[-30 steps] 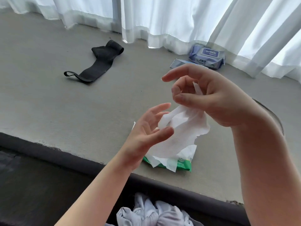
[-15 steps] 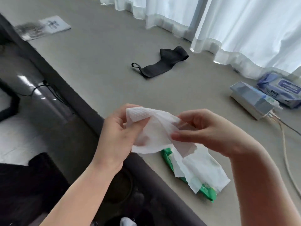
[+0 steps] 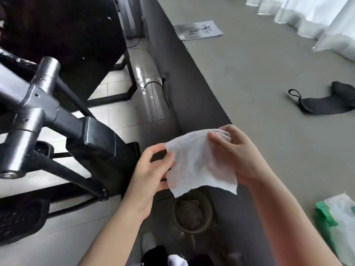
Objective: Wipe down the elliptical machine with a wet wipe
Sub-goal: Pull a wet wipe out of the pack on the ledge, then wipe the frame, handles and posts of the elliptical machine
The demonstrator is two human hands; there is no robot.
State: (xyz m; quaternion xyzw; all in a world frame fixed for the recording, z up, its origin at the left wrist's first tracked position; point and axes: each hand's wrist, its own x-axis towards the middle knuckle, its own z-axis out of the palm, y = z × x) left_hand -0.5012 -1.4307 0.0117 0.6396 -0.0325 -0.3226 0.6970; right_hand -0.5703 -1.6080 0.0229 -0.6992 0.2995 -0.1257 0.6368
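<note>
A white wet wipe (image 3: 194, 162) is spread out between both hands in the lower middle of the head view. My left hand (image 3: 151, 169) pinches its left edge between thumb and fingers. My right hand (image 3: 234, 152) grips its upper right corner, with the sheet draped over the palm. The dark grey elliptical machine (image 3: 57, 116) stands at the left, with its metal arms, a boxy joint (image 3: 96, 137) and a black pedal (image 3: 17, 217) at the bottom left. The wipe hangs just right of the machine and touches none of it.
A raised grey platform (image 3: 269, 93) fills the right, bordered by a dark ledge (image 3: 184, 77). On it lie a green wipe pack (image 3: 338, 225), a black band (image 3: 326, 102) and a booklet (image 3: 197, 29). White curtains (image 3: 317, 22) hang beyond. A round drain (image 3: 192, 214) and a cable (image 3: 153, 87) lie on the floor.
The view has swung left from the platform to the elliptical machine. The wipe, pulled from the pack a second ago, is now unfolded flat between both hands.
</note>
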